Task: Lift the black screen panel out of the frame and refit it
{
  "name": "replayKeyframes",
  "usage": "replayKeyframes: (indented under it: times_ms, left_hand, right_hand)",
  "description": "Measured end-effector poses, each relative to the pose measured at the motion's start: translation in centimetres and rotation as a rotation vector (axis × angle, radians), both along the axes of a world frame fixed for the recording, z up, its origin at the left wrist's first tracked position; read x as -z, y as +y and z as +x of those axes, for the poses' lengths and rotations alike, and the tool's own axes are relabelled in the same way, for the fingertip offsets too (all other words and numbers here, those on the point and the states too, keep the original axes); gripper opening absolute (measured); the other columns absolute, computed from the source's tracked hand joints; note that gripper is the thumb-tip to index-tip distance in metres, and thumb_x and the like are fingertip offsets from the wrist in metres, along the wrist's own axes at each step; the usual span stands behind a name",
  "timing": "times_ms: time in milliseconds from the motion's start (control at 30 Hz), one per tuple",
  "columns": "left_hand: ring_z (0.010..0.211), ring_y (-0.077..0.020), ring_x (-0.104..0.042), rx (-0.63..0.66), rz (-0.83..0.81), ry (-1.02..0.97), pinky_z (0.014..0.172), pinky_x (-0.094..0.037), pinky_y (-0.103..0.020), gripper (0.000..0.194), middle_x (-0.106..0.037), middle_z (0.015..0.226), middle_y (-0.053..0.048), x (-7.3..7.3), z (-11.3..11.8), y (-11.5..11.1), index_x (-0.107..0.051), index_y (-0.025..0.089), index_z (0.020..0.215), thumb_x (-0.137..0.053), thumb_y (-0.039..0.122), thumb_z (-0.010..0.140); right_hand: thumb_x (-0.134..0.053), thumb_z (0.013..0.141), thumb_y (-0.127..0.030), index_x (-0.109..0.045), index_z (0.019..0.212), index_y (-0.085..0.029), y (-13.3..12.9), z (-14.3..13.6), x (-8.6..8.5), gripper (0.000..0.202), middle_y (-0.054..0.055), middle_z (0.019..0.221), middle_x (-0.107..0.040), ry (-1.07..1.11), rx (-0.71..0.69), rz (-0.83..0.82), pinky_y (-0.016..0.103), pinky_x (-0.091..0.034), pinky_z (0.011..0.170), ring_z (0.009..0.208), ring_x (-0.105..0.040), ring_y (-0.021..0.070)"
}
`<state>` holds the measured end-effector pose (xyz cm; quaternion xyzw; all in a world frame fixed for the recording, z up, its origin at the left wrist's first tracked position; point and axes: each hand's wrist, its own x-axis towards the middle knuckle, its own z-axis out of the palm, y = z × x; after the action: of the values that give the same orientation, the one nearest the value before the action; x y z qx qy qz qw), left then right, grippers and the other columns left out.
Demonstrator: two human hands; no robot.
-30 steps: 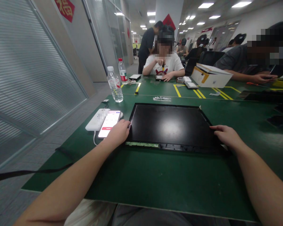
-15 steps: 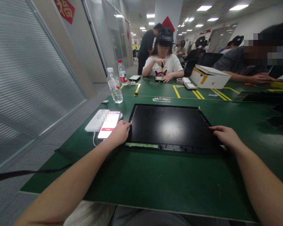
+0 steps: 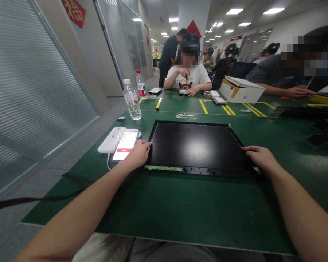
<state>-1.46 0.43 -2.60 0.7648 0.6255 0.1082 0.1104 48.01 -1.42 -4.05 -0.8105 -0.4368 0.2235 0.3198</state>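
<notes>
Screen panel [image 3: 194,147]: flat black rectangle lying face up on the green surface [image 3: 180,207], directly in front of the person, long side toward them; a pale glare sits on its glossy middle.
Near edge: a green circuit strip [image 3: 164,168] runs along the left half, with dark frame to the right of it.
Left hand [image 3: 138,154]: grasping the panel's left edge, thumb tip at the rim; the fingers below are hidden.
Right hand [image 3: 261,158]: grasping the right edge, a finger laid against the rim; the lower fingers are hard to make out.
Beside the left hand: a lit phone [image 3: 125,145] overlaps a white device [image 3: 105,143], with a white cable [image 3: 108,162] hanging below.
Behind these: a white-capped bottle [image 3: 132,103] and, farther off, a red-capped bottle [image 3: 141,87], both upright.
Beyond the panel: pale scraps [image 3: 186,116], yellow tape lines [image 3: 203,107] and a white box [image 3: 242,90].
Across: a person in a white shirt [image 3: 199,74] bends over a small dark object [image 3: 183,93], holding a yellow tool [image 3: 187,80].
Far right: dark parts [image 3: 322,136], too blurred to identify.
</notes>
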Motion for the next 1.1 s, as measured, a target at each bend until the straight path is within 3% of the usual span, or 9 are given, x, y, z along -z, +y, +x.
replayKeyframes:
  times_ms: [267,400,500,633,800,933,1100]
  left_hand:
    - [0.129,-0.0335,-0.065,0.001,0.036,0.016,0.117,-0.047,-0.045,0.05,-0.066,0.135,-0.022,0.0,0.2,-0.1,-0.066,0.006,0.142,-0.044,0.007,0.096]
    - [0.136,-0.0387,-0.06,-0.038,0.059,0.016,0.118,-0.046,-0.052,0.056,-0.062,0.143,-0.031,0.2,0.1,0.1,-0.055,-0.002,0.149,-0.046,0.007,0.095]
    - [0.138,-0.0382,-0.061,-0.031,0.046,-0.003,0.121,-0.045,-0.051,0.045,-0.064,0.143,-0.029,0.1,-0.2,0.3,-0.069,0.002,0.134,-0.048,0.009,0.094]
    - [0.14,-0.0385,-0.06,-0.031,0.037,-0.06,0.123,-0.043,-0.051,0.04,-0.066,0.145,-0.027,-0.2,-0.5,0.5,-0.075,0.005,0.125,-0.051,0.012,0.093]
    - [0.136,-0.0335,-0.064,-0.064,0.058,-0.193,0.121,-0.044,-0.049,0.042,-0.072,0.138,-0.022,-0.3,-0.4,0.4,-0.075,0.01,0.121,-0.051,0.004,0.086]
    - [0.124,-0.0344,-0.07,-0.089,0.066,-0.357,0.113,-0.05,-0.051,0.035,-0.078,0.127,-0.018,-0.7,-0.2,0.2,-0.077,0.016,0.106,-0.055,0.005,0.081]
    - [0.129,-0.0354,-0.068,-0.174,0.045,-0.634,0.115,-0.049,-0.049,0.032,-0.08,0.123,-0.011,-1.6,-0.2,0.0,-0.078,0.023,0.099,-0.062,0.009,0.074]
  right_hand:
    - [-0.06,0.068,-0.02,-0.082,0.109,-0.016,0.4,0.7,0.4,0.047,0.008,0.079,-0.076,-0.05,-0.078,-0.061,0.033,-0.051,0.061,0.064,-0.065,0.0208]
    - [-0.062,0.072,-0.024,-0.083,0.104,-0.019,0.5,1.1,0.2,0.039,0.009,0.086,-0.078,-0.171,-0.147,-0.057,0.035,-0.054,0.072,0.076,-0.07,0.0238]
    - [-0.062,0.075,-0.025,-0.084,0.103,-0.021,0.4,1.2,0.4,0.036,0.009,0.093,-0.08,-0.223,-0.154,-0.007,0.036,-0.055,0.08,0.088,-0.072,0.0254]
    - [-0.06,0.077,-0.026,-0.083,0.11,-0.022,0.5,1.2,0.9,0.04,0.008,0.097,-0.08,-0.24,-0.142,0.049,0.034,-0.054,0.081,0.092,-0.073,0.0249]
    - [-0.06,0.075,-0.022,-0.083,0.109,-0.023,0.6,1.1,1.4,0.041,0.006,0.095,-0.079,-0.281,-0.167,0.055,0.033,-0.055,0.082,0.093,-0.073,0.0234]
    - [-0.061,0.078,-0.02,-0.084,0.111,-0.022,0.6,0.8,1.1,0.04,0.008,0.101,-0.08,-0.328,-0.205,0.04,0.032,-0.056,0.083,0.096,-0.074,0.0242]
    - [-0.063,0.078,-0.019,-0.086,0.105,-0.022,0.7,0.7,1.0,0.036,0.009,0.113,-0.081,-0.325,-0.221,0.045,0.034,-0.058,0.092,0.102,-0.076,0.0256]
